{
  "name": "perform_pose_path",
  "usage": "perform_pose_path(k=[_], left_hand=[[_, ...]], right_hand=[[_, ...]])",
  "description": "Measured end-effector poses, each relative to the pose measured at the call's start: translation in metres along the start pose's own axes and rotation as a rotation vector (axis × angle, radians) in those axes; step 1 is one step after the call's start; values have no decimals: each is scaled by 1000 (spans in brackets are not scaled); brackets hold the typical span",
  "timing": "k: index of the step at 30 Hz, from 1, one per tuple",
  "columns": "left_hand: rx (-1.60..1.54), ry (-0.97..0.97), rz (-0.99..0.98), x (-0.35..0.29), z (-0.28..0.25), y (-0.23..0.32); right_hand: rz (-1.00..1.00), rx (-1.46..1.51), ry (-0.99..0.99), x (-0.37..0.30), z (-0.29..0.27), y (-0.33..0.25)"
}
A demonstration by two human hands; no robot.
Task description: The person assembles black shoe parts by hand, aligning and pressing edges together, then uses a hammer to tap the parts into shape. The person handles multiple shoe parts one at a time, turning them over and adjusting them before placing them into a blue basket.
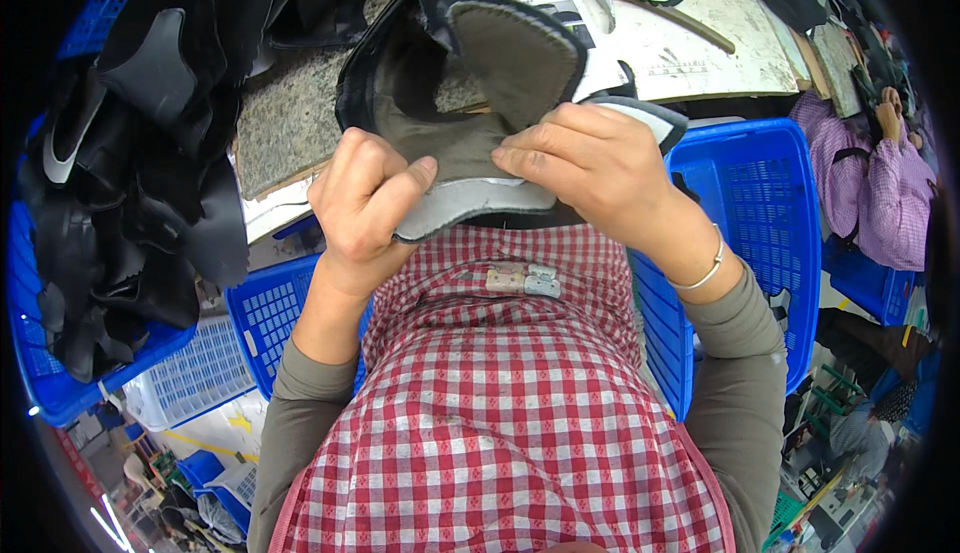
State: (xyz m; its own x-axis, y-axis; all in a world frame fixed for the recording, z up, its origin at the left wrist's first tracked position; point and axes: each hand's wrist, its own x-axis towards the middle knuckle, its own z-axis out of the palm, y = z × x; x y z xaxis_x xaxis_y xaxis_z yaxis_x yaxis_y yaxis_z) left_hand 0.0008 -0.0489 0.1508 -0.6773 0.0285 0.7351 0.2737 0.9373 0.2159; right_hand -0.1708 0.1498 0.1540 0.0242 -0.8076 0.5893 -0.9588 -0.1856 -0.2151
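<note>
Between my hands, just above my lap, is a shoe upper (440,138) with a dark outside and a grey-brown lining. Its tongue-like flap (515,58) stands up toward the table, and a pale grey strip (470,203) runs along the edge nearest me. My left hand (365,193) is closed on the left end of that strip, thumb on the lining. With thumb and fingers, my right hand (595,158) pinches the lining on the right side. The fingers beneath the upper are partly hidden.
A blue basket (30,343) heaped with black shoe pieces (150,213) stands at the left. More blue crates flank me, one (750,183) at my right. The white worktable (720,63) ahead carries further uppers and a thin stick (680,23). Another person in a pink checked garment (890,203) is far right.
</note>
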Motion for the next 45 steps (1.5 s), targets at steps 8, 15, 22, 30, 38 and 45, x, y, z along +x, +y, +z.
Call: perform_pose_path(k=[8,15,22,30,38,45], left_hand=[[25,-184,-169,13,-8,14],[87,-101,157,115,-53,20],[-832,-566,78,90,-14,77],[-80,-298,298,55,-12,-7],[208,-188,765,73,-26,15],[228,-533,231,69,-17,16]], right_hand=[[152,-116,8,-2,2,-16],[213,-192,374,26,20,-8],[709,1415,850,68,19,31],[1183,2145,564,-6,49,-25],[800,1675,524,4,14,-35],[1033,2153,633,2,25,-9]])
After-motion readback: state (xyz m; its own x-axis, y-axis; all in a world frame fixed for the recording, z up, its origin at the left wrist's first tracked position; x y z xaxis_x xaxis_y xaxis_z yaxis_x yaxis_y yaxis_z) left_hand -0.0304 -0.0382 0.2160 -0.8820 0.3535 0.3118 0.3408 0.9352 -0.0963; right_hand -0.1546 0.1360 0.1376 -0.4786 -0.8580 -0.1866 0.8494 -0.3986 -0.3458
